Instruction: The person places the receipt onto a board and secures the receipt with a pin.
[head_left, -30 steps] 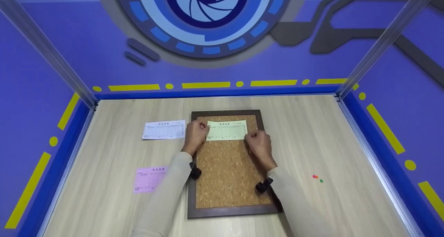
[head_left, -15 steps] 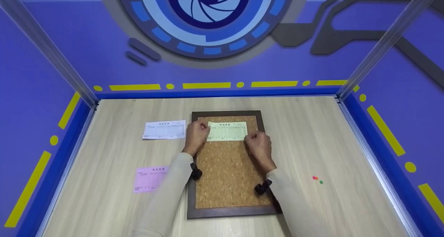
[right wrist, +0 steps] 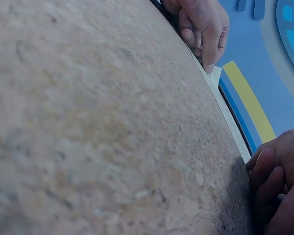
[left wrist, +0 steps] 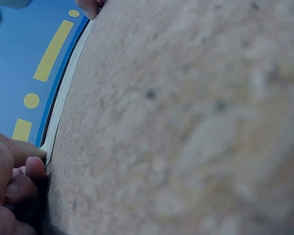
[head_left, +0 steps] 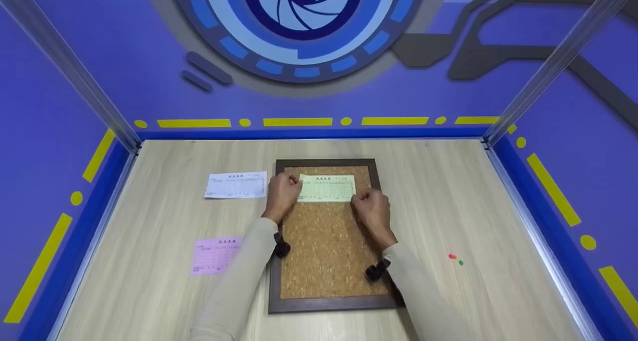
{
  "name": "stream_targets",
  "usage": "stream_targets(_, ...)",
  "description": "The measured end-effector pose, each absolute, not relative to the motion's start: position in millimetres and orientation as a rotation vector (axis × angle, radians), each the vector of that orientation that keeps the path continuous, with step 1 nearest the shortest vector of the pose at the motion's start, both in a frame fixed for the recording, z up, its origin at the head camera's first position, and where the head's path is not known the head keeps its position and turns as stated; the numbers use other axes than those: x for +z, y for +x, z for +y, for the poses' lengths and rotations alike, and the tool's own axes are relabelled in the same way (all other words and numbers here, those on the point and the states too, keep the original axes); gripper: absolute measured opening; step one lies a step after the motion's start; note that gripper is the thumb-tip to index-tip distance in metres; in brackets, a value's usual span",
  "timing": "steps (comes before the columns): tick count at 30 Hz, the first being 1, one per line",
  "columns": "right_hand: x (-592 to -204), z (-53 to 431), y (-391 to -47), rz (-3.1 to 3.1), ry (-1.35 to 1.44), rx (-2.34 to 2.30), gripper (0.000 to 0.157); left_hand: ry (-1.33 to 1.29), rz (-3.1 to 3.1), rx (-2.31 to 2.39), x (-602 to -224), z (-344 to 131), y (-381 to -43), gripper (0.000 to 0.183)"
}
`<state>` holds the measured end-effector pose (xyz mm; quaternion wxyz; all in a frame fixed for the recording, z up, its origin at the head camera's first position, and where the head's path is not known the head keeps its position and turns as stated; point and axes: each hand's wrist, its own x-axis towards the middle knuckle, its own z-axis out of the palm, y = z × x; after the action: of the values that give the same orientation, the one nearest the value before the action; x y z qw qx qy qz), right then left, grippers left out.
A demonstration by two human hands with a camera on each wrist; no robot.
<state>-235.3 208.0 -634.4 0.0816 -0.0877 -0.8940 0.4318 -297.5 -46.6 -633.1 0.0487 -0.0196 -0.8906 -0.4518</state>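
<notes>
A pale green printed slip lies across the upper part of a dark-framed cork board. At its left edge my left hand pinches the paper between thumb and curled fingers. My right hand pinches the lower right corner, its fingers bent in. In the left wrist view, the left hand sits at the paper's edge, low over the cork. From the right wrist, I see the right hand at the near end of the slip and the left hand's fingers farther up.
Left of the board lie a white printed slip and a pink one, the latter partly covered by the left sleeve. Small red, orange and green pieces lie on the table at right. Blue panels enclose the tabletop.
Both hands stay at the same edges of the green slip, and the slip keeps its place on the cork. Only the head view shifts slightly.
</notes>
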Motion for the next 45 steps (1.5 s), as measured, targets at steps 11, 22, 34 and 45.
stream_targets(11, -638, 208, -231, -2.605, -0.247, 1.245, 0.016, -0.076, -2.729, -1.412, -629, -46, -299, 0.010)
stream_targets(22, -643, 211, -229, -2.456, -0.128, 1.350, 0.012, -0.119, -2.739, -1.351, -628, -46, -300, 0.023)
stream_targets(34, -644, 212, -221, -2.260, -0.112, 1.515, 0.011, -0.126, -2.692, -1.367, -635, -45, -301, 0.020)
stream_targets(45, -646, 215, -216, -2.092, -0.145, 1.680, 0.009, -0.123, -2.703, -1.395, -633, -46, -297, 0.016)
